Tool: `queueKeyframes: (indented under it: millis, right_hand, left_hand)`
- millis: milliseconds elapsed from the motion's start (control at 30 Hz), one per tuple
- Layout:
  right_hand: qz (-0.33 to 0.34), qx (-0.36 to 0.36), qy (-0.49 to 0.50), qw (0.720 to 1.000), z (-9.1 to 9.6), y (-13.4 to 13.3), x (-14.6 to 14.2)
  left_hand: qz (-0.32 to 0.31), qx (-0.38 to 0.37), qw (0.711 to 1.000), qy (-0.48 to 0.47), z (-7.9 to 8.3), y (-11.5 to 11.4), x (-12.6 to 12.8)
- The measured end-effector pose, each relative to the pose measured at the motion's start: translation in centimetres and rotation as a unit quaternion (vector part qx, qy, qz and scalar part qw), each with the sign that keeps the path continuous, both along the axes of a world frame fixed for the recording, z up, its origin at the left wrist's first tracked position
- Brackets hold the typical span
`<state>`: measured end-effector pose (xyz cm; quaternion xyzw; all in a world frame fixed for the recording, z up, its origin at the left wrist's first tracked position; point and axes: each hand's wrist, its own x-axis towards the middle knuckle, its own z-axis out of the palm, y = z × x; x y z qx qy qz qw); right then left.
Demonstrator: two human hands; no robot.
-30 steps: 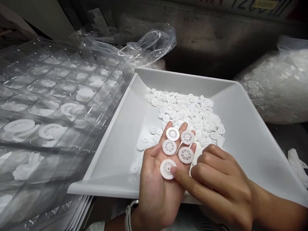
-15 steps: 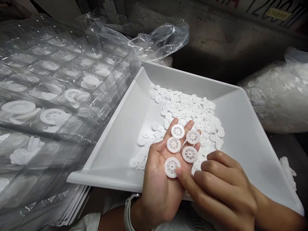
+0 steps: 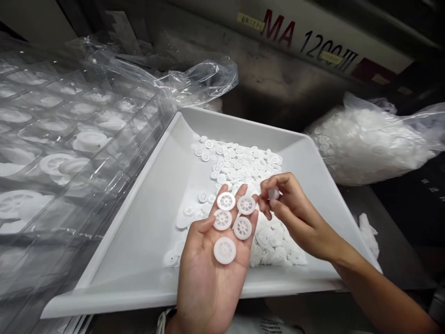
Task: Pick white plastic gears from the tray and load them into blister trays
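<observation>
My left hand (image 3: 212, 285) is palm up with its fingers stretched out, bearing several white plastic wheels (image 3: 226, 201) on the palm and fingers. Most of them show spokes; the lowest wheel (image 3: 225, 250) has a cloudier face. Just to the right, my right hand (image 3: 306, 222) pinches a small translucent white piece (image 3: 274, 193) between thumb and fingers, which partly hide its shape. Both hands are over a pale grey tray (image 3: 146, 204) in which many similar small white wheels (image 3: 239, 162) lie in a loose heap.
Clear plastic compartment trays (image 3: 100, 171) holding white parts are stacked on the left. A clear bag (image 3: 201, 79) lies behind them. On the right is a bulging clear bag of white parts (image 3: 375, 144). A machine panel (image 3: 299, 37) marked MA 1200 stands at the back.
My right hand has drawn away from the lowest wheel on my left palm, up and right, with a small piece between its fingers. That palm wheel's face looks different. The view has shifted right.
</observation>
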<state>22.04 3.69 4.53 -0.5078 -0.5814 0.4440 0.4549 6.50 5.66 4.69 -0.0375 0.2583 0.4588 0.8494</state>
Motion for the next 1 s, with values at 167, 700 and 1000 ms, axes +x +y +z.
queueKeyframes:
  millis: [167, 700, 1000]
  right_hand:
    - [-0.003, 0.001, 0.047, 0.999, 0.5, 1.2, 0.3]
    - [-0.416, 0.249, -0.234, 0.842, 9.0, 3.0, 12.1]
    - [-0.470, 0.243, -0.231, 0.817, 7.1, -2.7, 7.0]
  left_hand:
    - [0.008, -0.001, 1.000, 0.029, 0.3, 0.2, -0.1]
    - [0.024, -0.001, 0.995, 0.096, 0.6, 0.7, 0.0]
    - [0.009, 0.020, 0.997, 0.071, 0.6, 0.2, 0.1]
